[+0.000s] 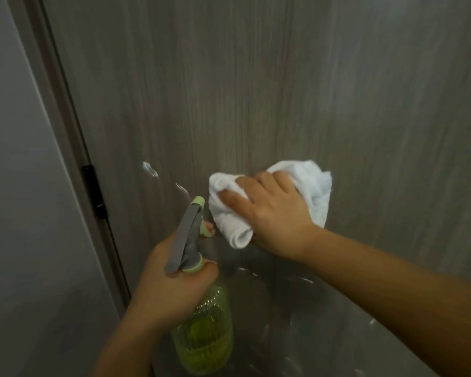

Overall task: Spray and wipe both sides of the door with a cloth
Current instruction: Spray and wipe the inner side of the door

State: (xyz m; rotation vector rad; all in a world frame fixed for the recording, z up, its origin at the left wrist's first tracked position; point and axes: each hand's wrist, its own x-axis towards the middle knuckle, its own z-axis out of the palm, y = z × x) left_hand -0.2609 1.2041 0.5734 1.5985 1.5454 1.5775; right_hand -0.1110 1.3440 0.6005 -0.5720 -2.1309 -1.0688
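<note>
A grey wood-grain door (256, 91) fills most of the view, with wet shiny streaks on its lower part. My right hand (272, 216) presses a bunched white cloth (313, 186) flat against the door at mid height. My left hand (169, 281) grips the neck of a green see-through spray bottle (204, 341), a finger on its trigger. The bottle's grey and pale green head (188, 235) points up at the door, just left of the cloth.
The door frame (65, 131) runs down the left side, with a black hinge (94, 191) on it. A plain grey wall (19, 213) lies left of the frame.
</note>
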